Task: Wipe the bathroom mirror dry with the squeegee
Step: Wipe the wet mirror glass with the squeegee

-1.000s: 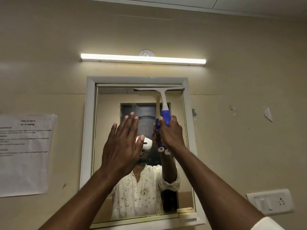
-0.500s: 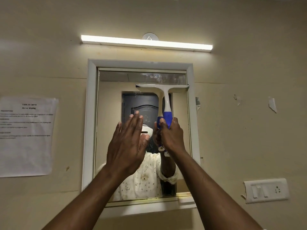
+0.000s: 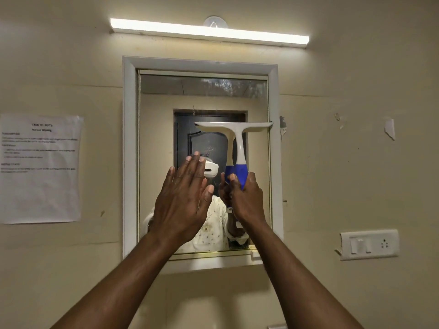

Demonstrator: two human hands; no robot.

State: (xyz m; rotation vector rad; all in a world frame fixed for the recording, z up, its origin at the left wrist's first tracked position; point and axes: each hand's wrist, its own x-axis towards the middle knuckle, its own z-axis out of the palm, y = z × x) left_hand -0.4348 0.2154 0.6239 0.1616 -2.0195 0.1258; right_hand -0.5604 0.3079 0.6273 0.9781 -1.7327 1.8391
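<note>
While my right hand [image 3: 247, 198] wraps around the blue grip of the squeegee [image 3: 237, 148], my left hand [image 3: 183, 198] is raised beside it with fingers spread wide and nothing in it. Beyond them, the squeegee's white blade lies level against the right half of the bathroom mirror [image 3: 156, 150], about mid-height, with smears on the glass above it; a tube light [image 3: 209, 32] glows on the wall over the frame

both bare arms reach up and forward. the left hand [image 3: 181, 198] is flat, fingers together and straight. the right hand [image 3: 247, 198] is closed in a fist grip.
</note>
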